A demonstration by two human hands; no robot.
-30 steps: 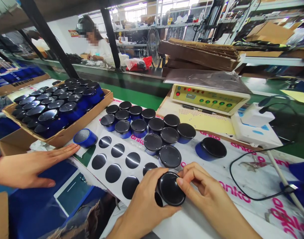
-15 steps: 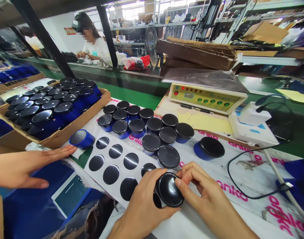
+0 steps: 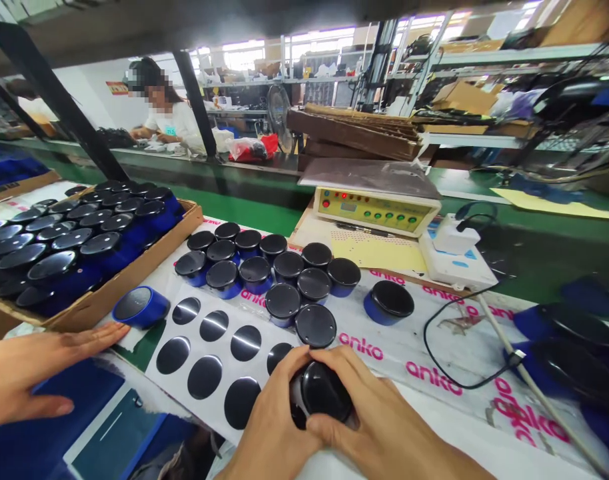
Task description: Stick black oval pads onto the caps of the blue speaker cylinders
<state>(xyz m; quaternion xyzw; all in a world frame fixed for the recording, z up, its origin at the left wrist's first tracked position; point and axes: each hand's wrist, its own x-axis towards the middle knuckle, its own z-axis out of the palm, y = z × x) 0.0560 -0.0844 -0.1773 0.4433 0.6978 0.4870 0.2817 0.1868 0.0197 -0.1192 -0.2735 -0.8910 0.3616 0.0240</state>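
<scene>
1. Your left hand (image 3: 274, 413) and right hand (image 3: 367, 400) curl around one glossy black round-topped piece (image 3: 327, 390), gripping opposite sides.
2. It is near the right end of the white sheet (image 3: 226, 363) of black discs (image 3: 242, 403).

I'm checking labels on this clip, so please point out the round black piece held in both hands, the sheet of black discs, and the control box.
Round black piece (image 3: 326, 393), head view: its top face.
Sheet of black discs (image 3: 226, 358), head view: white backing between discs.
Control box (image 3: 370, 209), head view: its yellow front panel.
</scene>
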